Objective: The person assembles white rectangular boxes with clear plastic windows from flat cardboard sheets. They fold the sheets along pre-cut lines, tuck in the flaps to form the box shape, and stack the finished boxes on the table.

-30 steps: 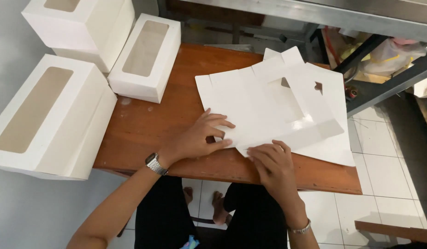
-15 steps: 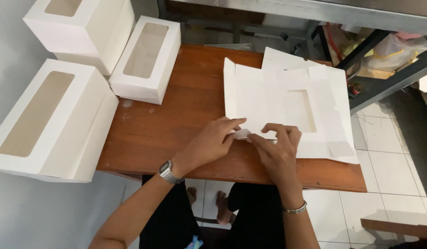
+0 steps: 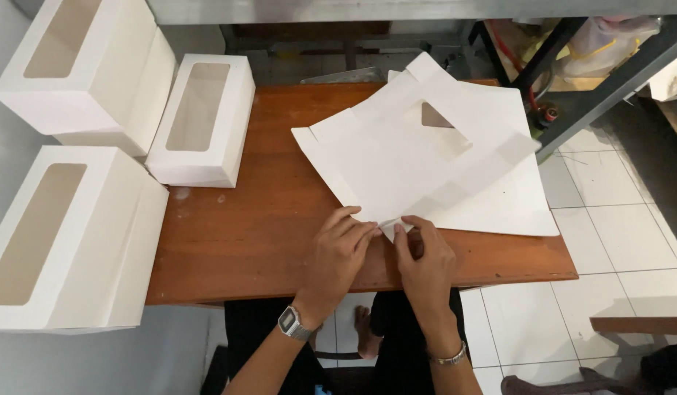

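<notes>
The flat box blank (image 3: 426, 164) now lies rotated from its position half a second ago: its near corner points toward the person at 6 o'clock, and the window cutout (image 3: 435, 117) sits toward 12 o'clock. Half a second ago both hands pinched a small tab at the blank's edge; one second ago the blank lay more square to the table edge. The change indicates that work has moved to this near corner of the blank.

The left hand (image 3: 337, 252) rests palm-down on the wooden table (image 3: 229, 227), fingers extended, with fingertips pressing the corner of the blank. The right hand (image 3: 425, 256) curls its fingers onto the same corner from the 3 o'clock side, pinching the card edge against the left fingertips. Neither hand is clenched. A metal wristwatch (image 3: 291, 322) is on the left wrist; a thin bracelet (image 3: 447, 358) is on the right.

The blank is thin white card, matte, with pressed crease lines and angled end flaps. It lies on a further white sheet (image 3: 514, 212). The table is reddish-brown wood, smooth, with faint pale marks.

At 9 to 11 o'clock stand three assembled window boxes (image 3: 199, 124), rectangular, white, each with a clear film panel. Pale floor tiles (image 3: 616, 241) lie at 3 o'clock.
</notes>
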